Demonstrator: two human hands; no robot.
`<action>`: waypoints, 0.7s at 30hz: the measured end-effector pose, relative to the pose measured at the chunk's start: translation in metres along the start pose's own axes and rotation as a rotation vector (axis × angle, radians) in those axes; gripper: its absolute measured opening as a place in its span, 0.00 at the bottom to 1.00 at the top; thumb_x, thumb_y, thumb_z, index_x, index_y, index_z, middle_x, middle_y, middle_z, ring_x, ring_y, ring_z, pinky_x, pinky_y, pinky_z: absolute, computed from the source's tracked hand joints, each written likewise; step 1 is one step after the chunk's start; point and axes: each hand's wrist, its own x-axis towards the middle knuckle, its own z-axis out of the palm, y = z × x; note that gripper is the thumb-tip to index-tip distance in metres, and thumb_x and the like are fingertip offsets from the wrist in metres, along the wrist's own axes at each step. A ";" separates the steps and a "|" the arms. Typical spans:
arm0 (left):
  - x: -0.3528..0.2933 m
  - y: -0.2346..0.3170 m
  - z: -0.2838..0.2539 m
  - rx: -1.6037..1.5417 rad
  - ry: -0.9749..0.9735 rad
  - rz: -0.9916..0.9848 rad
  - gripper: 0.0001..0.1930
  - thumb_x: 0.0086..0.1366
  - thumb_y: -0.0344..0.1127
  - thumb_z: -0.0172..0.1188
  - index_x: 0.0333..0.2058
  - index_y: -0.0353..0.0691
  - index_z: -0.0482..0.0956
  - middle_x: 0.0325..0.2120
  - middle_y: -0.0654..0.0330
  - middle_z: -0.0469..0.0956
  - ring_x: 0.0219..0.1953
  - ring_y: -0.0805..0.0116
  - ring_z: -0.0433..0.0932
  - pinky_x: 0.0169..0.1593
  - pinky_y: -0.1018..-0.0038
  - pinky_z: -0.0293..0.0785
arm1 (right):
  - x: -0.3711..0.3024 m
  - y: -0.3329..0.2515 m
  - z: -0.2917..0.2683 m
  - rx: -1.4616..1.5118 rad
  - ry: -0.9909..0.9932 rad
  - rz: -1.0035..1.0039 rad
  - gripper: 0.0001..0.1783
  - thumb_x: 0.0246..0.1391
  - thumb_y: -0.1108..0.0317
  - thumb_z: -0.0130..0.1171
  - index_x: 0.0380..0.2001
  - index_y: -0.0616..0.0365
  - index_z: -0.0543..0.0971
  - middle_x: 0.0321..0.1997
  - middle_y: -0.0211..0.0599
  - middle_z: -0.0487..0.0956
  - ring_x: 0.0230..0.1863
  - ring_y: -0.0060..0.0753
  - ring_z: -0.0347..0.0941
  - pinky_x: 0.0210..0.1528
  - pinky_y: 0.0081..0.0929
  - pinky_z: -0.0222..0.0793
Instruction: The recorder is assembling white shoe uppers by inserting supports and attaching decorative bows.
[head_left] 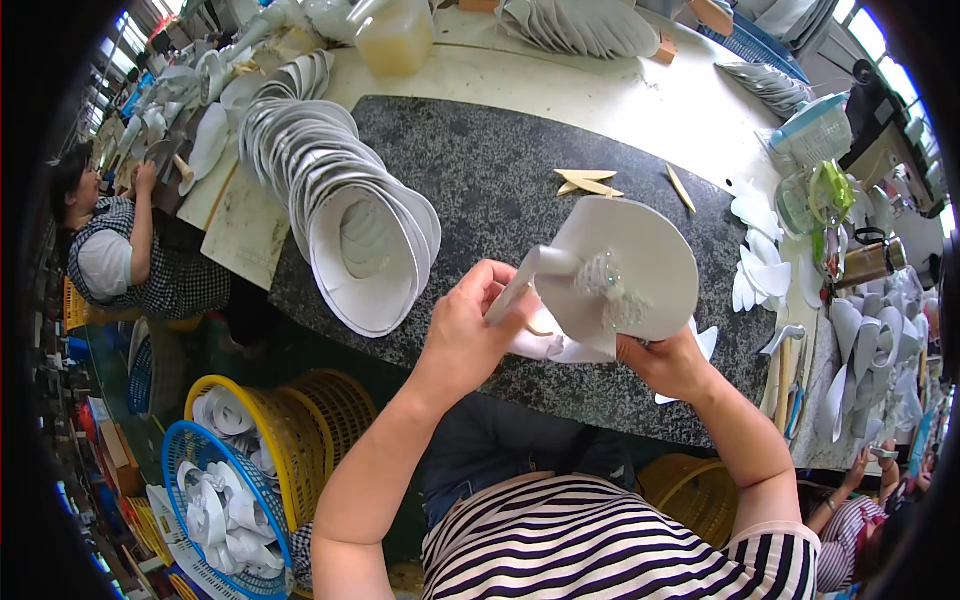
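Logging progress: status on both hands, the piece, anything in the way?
Left hand, right hand: both gripping white piece. Held above slab. Wooden slivers beyond it, not blocking.

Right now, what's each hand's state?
Left hand: closed, holding the curled side of the white piece.
Right hand: closed, holding the same piece's lower edge.

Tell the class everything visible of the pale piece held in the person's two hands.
The pale piece has a broad, rounded panel and, at its left, a narrower curled part. It looks like thin, flexible sheet material. A white, lacy-looking patch with glints sits near the panel's middle. The piece tilts over the dark speckled tabletop; the left hand holds it by the curled part, the right hand by its lower edge.
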 end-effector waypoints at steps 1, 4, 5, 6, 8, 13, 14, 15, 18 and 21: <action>0.002 0.004 -0.004 0.083 0.004 -0.014 0.10 0.65 0.35 0.67 0.36 0.32 0.82 0.26 0.63 0.83 0.30 0.79 0.79 0.37 0.75 0.76 | 0.005 -0.005 -0.002 -0.036 -0.017 -0.077 0.16 0.58 0.68 0.69 0.48 0.59 0.82 0.49 0.44 0.82 0.49 0.48 0.78 0.54 0.39 0.73; 0.005 0.007 -0.004 0.202 0.100 0.069 0.10 0.64 0.36 0.67 0.34 0.33 0.81 0.23 0.61 0.82 0.27 0.75 0.78 0.34 0.73 0.75 | 0.018 -0.019 -0.013 0.046 -0.068 -0.100 0.15 0.61 0.65 0.68 0.48 0.60 0.82 0.46 0.39 0.83 0.47 0.36 0.79 0.52 0.34 0.73; 0.006 0.011 -0.004 0.244 0.125 0.108 0.10 0.64 0.35 0.66 0.32 0.33 0.80 0.21 0.59 0.81 0.25 0.73 0.79 0.33 0.71 0.75 | 0.016 -0.018 -0.018 0.205 -0.085 0.030 0.15 0.62 0.64 0.67 0.48 0.61 0.82 0.46 0.36 0.84 0.47 0.31 0.78 0.52 0.32 0.73; 0.006 0.015 -0.004 0.285 0.152 0.148 0.10 0.64 0.35 0.65 0.30 0.34 0.80 0.19 0.56 0.81 0.22 0.70 0.80 0.32 0.68 0.75 | 0.016 -0.010 -0.021 0.267 -0.078 0.063 0.14 0.66 0.64 0.64 0.48 0.62 0.83 0.45 0.33 0.84 0.46 0.24 0.77 0.51 0.28 0.73; 0.003 0.019 -0.006 -0.046 -0.099 0.126 0.18 0.67 0.43 0.65 0.43 0.33 0.75 0.37 0.55 0.79 0.36 0.70 0.79 0.43 0.71 0.74 | 0.016 0.002 -0.022 0.471 0.011 0.101 0.14 0.69 0.64 0.60 0.48 0.63 0.83 0.44 0.30 0.84 0.46 0.17 0.76 0.51 0.24 0.73; 0.005 0.012 -0.024 -0.761 -0.424 0.051 0.49 0.66 0.67 0.58 0.70 0.30 0.55 0.67 0.51 0.65 0.67 0.60 0.66 0.70 0.64 0.60 | 0.030 0.010 -0.021 1.148 0.115 0.037 0.14 0.71 0.67 0.55 0.53 0.64 0.81 0.48 0.37 0.84 0.50 0.26 0.80 0.55 0.29 0.76; 0.006 0.011 -0.018 -0.880 -0.382 0.007 0.50 0.66 0.68 0.57 0.70 0.30 0.55 0.67 0.50 0.65 0.69 0.59 0.65 0.71 0.62 0.59 | 0.033 0.011 -0.019 1.253 0.105 0.018 0.15 0.71 0.67 0.55 0.54 0.64 0.80 0.49 0.37 0.84 0.51 0.28 0.81 0.55 0.30 0.77; 0.006 0.008 -0.011 -0.909 -0.502 0.035 0.50 0.67 0.67 0.56 0.71 0.29 0.55 0.69 0.49 0.63 0.72 0.57 0.61 0.72 0.59 0.58 | 0.035 0.007 -0.017 1.308 0.096 0.027 0.17 0.71 0.68 0.54 0.58 0.62 0.76 0.54 0.39 0.82 0.54 0.32 0.80 0.58 0.35 0.77; 0.005 0.006 0.002 -1.122 -0.491 0.163 0.41 0.69 0.54 0.64 0.67 0.28 0.62 0.65 0.50 0.70 0.68 0.57 0.67 0.73 0.57 0.58 | 0.051 0.002 -0.006 1.340 -0.021 0.066 0.18 0.71 0.69 0.54 0.60 0.62 0.75 0.58 0.38 0.80 0.57 0.31 0.79 0.60 0.37 0.75; 0.002 0.021 0.003 -1.231 -0.400 0.138 0.33 0.69 0.42 0.66 0.65 0.29 0.65 0.63 0.52 0.73 0.66 0.58 0.71 0.72 0.58 0.62 | 0.063 0.009 0.005 1.364 -0.069 0.171 0.17 0.71 0.69 0.53 0.60 0.60 0.75 0.58 0.35 0.80 0.57 0.29 0.78 0.60 0.36 0.75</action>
